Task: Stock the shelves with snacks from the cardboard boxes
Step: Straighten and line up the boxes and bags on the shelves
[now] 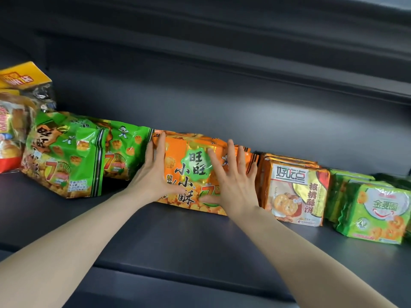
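- The orange snack bag [191, 167] stands upright towards the back of the dark grey shelf [178, 238]. It sits between the green snack bags [66, 156] on its left and the gold-and-orange biscuit packs [298, 190] on its right.
- Its glossy foil front carries a green badge with white characters and large dark characters below. Small golden puffed pieces are pictured across it. More orange bags of the same kind stand right behind it.
- The left hand [153, 176] lies flat on the bag's left front. Its fingers are straight and spread, with the tips at the top edge, and it grasps nothing.
- The right hand [233, 185] presses flat on the right front. Its fingers are splayed and the thumb points left along the lower part.
- The nearest green snack bag leans, tilted.
- Light green packs [378, 214] stand in a row at the far right.
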Demonstrator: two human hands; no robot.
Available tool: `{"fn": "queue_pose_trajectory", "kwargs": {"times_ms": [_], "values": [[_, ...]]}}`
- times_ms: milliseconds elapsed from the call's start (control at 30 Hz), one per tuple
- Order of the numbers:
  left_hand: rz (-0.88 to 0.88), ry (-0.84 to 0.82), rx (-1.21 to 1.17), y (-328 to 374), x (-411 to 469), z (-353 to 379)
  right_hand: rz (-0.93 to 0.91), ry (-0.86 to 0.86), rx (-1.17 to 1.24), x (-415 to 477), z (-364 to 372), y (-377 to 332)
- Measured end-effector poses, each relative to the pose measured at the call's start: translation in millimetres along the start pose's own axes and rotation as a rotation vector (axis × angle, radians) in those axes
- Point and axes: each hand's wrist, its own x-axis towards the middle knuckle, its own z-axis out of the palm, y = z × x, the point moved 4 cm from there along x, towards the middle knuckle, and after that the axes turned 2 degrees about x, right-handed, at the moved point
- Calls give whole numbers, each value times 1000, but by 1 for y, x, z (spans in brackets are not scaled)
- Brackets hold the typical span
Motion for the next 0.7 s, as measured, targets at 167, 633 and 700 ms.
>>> {"fn": "queue_pose_trajectory", "kwargs": {"times_ms": [167, 633, 700], "values": [[38, -37, -49, 18, 14, 16, 21, -60, 66, 9, 9, 16], [483, 117, 744, 28, 15, 15, 0, 56, 30, 11, 19, 5], [465, 120, 752, 28, 13, 15, 7, 40, 7, 11, 20, 2]]}}
